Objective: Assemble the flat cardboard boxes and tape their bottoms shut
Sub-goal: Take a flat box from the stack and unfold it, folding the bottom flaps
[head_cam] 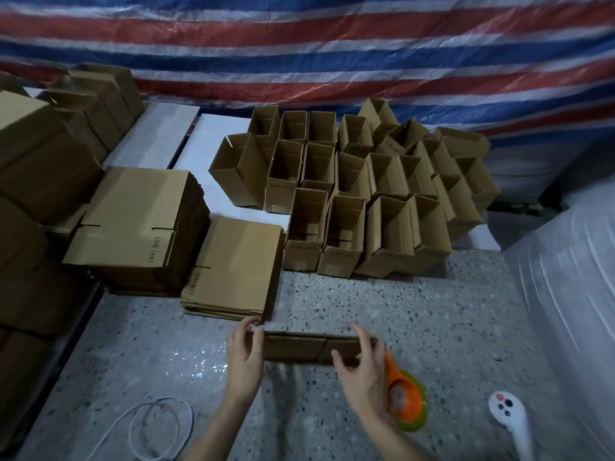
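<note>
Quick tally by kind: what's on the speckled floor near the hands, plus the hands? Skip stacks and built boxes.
Hands: 2 (left, right)
Box, held by both hands' fingers: 1
Tape dispenser: 1
White remote: 1
Cable: 1
Total: 6

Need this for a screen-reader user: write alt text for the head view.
A left hand and right hand grip the ends of a cardboard box over a speckled surface, an orange tape dispenser beside the right hand. Behind stand rows of open boxes, flat stacks at left, and a striped tarp.
</note>
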The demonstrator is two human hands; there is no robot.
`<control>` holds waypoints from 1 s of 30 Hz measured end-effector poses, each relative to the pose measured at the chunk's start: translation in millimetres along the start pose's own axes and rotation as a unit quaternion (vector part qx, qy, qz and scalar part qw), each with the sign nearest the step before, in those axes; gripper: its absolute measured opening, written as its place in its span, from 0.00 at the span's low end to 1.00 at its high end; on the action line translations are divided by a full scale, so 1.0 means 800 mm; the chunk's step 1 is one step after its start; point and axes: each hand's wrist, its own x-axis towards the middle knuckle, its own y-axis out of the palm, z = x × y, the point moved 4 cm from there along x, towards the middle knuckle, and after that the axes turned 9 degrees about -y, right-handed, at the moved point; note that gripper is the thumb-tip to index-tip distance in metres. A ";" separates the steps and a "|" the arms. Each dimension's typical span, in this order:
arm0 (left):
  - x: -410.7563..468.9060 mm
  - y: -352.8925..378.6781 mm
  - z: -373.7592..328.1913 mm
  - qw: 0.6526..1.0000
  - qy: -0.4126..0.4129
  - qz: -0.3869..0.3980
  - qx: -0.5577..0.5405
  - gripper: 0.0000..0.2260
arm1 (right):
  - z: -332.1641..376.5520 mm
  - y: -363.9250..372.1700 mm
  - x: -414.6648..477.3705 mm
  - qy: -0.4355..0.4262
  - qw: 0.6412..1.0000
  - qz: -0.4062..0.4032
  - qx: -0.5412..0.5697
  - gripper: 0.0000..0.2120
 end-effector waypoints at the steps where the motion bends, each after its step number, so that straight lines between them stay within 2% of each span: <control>1: 0.001 0.002 -0.002 1.000 -0.001 -0.008 -0.009 0.11 | -0.001 0.001 0.001 0.006 1.000 0.003 -0.014 0.30; 7: -0.007 -0.003 -0.003 0.998 -0.043 0.010 -0.043 0.27 | 0.012 -0.002 0.015 -0.005 0.995 -0.046 -0.090 0.33; 10: -0.005 -0.006 0.001 0.996 -0.069 0.010 -0.052 0.30 | 0.008 -0.005 0.019 -0.015 0.992 -0.027 -0.123 0.36; 15: -0.005 -0.006 -0.004 0.995 -0.091 0.006 -0.037 0.21 | 0.004 -0.005 0.029 -0.007 0.988 0.002 -0.152 0.39; 21: -0.004 -0.010 -0.009 0.997 -0.076 -0.011 0.010 0.12 | 0.011 0.005 0.038 0.016 0.996 0.010 -0.089 0.43; 24: -0.005 -0.013 -0.012 0.997 -0.067 -0.034 0.018 0.14 | 0.016 0.010 0.042 -0.020 0.997 0.046 -0.054 0.42; 30: -0.008 -0.019 -0.021 0.997 -0.058 -0.051 0.008 0.11 | 0.018 0.006 0.028 -0.144 0.970 0.192 0.041 0.54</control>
